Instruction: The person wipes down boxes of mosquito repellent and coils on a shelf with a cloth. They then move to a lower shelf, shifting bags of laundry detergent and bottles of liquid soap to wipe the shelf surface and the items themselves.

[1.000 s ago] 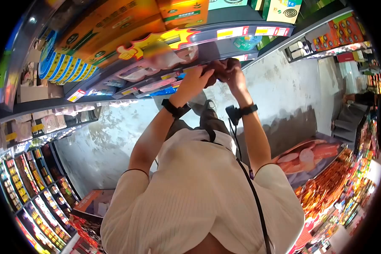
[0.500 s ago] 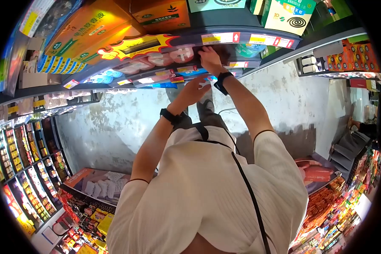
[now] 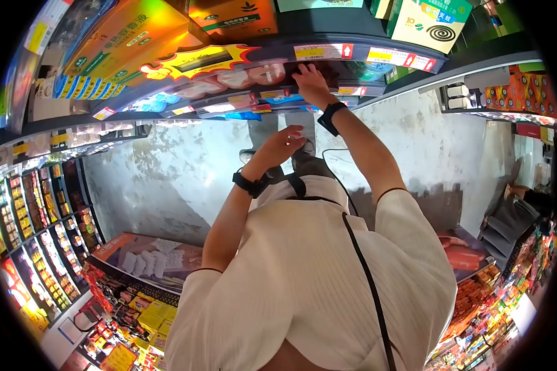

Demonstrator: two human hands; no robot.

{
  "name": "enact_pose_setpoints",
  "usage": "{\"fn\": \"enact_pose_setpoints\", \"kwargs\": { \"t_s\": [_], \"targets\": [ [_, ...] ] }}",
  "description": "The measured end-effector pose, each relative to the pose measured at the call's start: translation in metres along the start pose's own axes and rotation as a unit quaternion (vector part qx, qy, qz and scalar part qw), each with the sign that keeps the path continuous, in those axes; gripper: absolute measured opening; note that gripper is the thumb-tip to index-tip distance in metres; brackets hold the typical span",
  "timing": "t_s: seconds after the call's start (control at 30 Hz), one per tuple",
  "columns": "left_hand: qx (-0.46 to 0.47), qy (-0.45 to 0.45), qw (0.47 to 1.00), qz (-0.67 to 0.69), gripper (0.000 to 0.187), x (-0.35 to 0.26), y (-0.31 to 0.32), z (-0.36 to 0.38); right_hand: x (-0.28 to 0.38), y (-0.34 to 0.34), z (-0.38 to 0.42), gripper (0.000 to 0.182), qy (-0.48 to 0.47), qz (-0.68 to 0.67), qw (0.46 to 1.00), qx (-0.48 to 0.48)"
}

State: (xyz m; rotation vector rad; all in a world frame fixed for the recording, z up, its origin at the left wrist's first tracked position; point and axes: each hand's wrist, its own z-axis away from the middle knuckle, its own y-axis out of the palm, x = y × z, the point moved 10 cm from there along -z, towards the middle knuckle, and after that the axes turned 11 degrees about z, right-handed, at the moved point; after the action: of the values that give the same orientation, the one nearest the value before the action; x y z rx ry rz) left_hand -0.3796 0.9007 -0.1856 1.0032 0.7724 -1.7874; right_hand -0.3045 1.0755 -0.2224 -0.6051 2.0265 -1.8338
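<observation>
My right hand (image 3: 312, 85) reaches into the lower shelf, just right of a row of pink-and-white wrapped packages (image 3: 267, 73). Its fingers are spread before a dark gap, and nothing shows in them; whether the fingertips touch something inside cannot be seen. A black watch band circles that wrist. In front of the shelf and lower down, my left hand (image 3: 280, 148) hangs over the floor with fingers loosely bent and thumb apart, seemingly holding nothing. Right of my right hand, a green clear-wrapped item (image 3: 367, 70) lies on the same shelf.
Orange boxes (image 3: 133, 37) and a mosquito-coil box (image 3: 428, 25) stand on the upper shelf, whose front edge carries price tags (image 3: 387, 55) and a yellow-red sign (image 3: 198, 62). Packed display racks (image 3: 43, 229) line the left. Behind me are low bins of packaged goods (image 3: 151, 318).
My left hand has dropped away from the shelf towards my body. My right hand stays at the gap, shifted slightly in view, as the whole view has moved a little.
</observation>
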Motion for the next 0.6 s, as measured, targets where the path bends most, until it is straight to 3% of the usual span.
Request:
{"fn": "enact_pose_setpoints", "kwargs": {
  "t_s": [0.07, 0.1, 0.27, 0.43, 0.5, 0.53, 0.6],
  "targets": [
    [0.005, 0.014, 1.0, 0.002, 0.04, -0.002, 0.001, 0.001, -0.01, 0.006, 0.007, 0.03, 0.0, -0.012, 0.996, 0.086],
    [0.013, 0.027, 1.0, 0.0, 0.039, -0.004, 0.002, 0.003, -0.02, 0.001, 0.011, 0.021, 0.009, -0.009, 0.999, 0.048],
    [-0.022, 0.042, 0.999, 0.017, 0.039, -0.006, -0.009, 0.014, -0.082, -0.001, 0.012, 0.022, 0.164, 0.035, 0.973, 0.157],
    [-0.032, 0.06, 0.998, -0.001, 0.038, -0.014, 0.001, 0.027, -0.055, 0.005, -0.018, 0.022, 0.136, 0.012, 0.988, 0.074],
    [-0.014, 0.031, 0.999, -0.002, 0.038, -0.012, 0.009, 0.031, -0.029, 0.003, -0.016, 0.022, 0.074, -0.057, 0.993, 0.075],
    [-0.012, 0.029, 0.999, -0.002, 0.038, -0.01, 0.01, 0.031, -0.014, -0.004, -0.01, 0.021, 0.012, -0.046, 0.998, 0.04],
    [0.009, 0.022, 1.0, 0.008, 0.039, -0.006, 0.016, 0.031, -0.015, -0.003, 0.004, 0.02, -0.012, -0.023, 0.998, 0.063]
  ]
}}
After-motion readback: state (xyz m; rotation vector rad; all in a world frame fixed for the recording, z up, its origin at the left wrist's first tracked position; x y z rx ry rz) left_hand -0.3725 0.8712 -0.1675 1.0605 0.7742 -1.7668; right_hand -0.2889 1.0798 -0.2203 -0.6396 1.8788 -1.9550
